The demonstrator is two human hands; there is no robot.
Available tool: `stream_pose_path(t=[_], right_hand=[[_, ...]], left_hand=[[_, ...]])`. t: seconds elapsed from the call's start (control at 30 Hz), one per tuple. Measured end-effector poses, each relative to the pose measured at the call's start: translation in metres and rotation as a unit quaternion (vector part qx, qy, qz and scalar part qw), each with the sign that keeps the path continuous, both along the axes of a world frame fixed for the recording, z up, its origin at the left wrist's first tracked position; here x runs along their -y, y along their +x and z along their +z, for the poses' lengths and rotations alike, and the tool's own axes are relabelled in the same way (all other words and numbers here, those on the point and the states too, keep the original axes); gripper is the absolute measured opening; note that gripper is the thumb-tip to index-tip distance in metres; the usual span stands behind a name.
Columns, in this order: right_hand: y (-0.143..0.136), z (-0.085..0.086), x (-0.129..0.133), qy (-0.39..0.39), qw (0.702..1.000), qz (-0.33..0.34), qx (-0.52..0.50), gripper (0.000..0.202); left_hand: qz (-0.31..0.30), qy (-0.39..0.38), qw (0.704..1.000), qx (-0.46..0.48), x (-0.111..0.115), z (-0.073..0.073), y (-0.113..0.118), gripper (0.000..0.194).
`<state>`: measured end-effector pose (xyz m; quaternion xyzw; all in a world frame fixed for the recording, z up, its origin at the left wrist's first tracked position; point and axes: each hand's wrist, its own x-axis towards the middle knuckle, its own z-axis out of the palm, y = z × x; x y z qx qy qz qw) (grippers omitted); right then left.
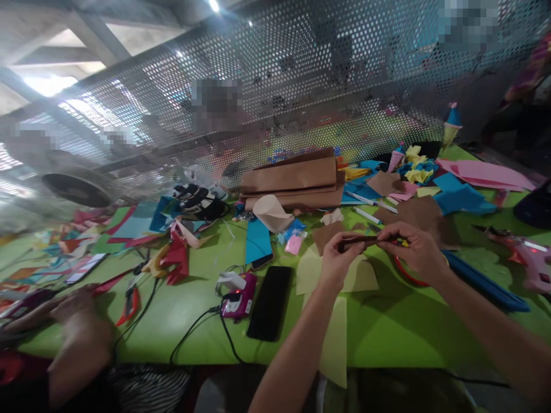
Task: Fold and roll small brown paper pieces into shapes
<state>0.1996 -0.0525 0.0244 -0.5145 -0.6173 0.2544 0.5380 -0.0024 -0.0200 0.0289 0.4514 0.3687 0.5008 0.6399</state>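
Observation:
Between my two hands, over the green table (387, 338), is a narrow brown folded piece (365, 241). My left hand (340, 255) is closed round its left part. The fingertips of my right hand (411, 249) pinch its right end. Pale yellow paper pieces (333, 338) lie below and behind my left forearm. Under my right hand, a red ring-shaped edge (408, 277) shows partly, and a small yellow bit is by its fingers. Brown paper (424, 218) lies just beyond my right hand.
A black phone (270, 304) and a magenta power socket (240, 295) with cables lie left of centre. Folded brown sheets (293, 180) stand at the back. A blue tray (486, 281) and pink glue gun (534, 261) sit right. Another person's arm (80, 327) rests at left.

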Motion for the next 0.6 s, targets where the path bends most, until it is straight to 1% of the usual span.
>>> stream_pose_path(t=[0.17, 0.33, 0.43, 0.6], right_hand=[[0.0001, -0.0014, -0.0011, -0.012, 1.000, 0.007, -0.009, 0.029], [-0.0009, -0.0017, -0.0004, -0.050, 0.998, 0.010, -0.043, 0.038], [-0.0006, -0.0027, -0.0003, -0.074, 0.995, 0.016, -0.064, 0.040], [0.0005, -0.0076, -0.0018, -0.074, 0.993, 0.014, -0.087, 0.040]], left_hand=[[0.010, 0.021, 1.000, -0.017, -0.0004, -0.0014, -0.0002, 0.025], [0.017, 0.031, 0.999, -0.021, -0.0011, -0.0010, -0.0012, 0.024], [0.017, 0.034, 0.999, -0.015, -0.0014, -0.0010, -0.0013, 0.026], [0.005, 0.037, 0.999, -0.028, -0.0006, -0.0011, 0.0003, 0.025]])
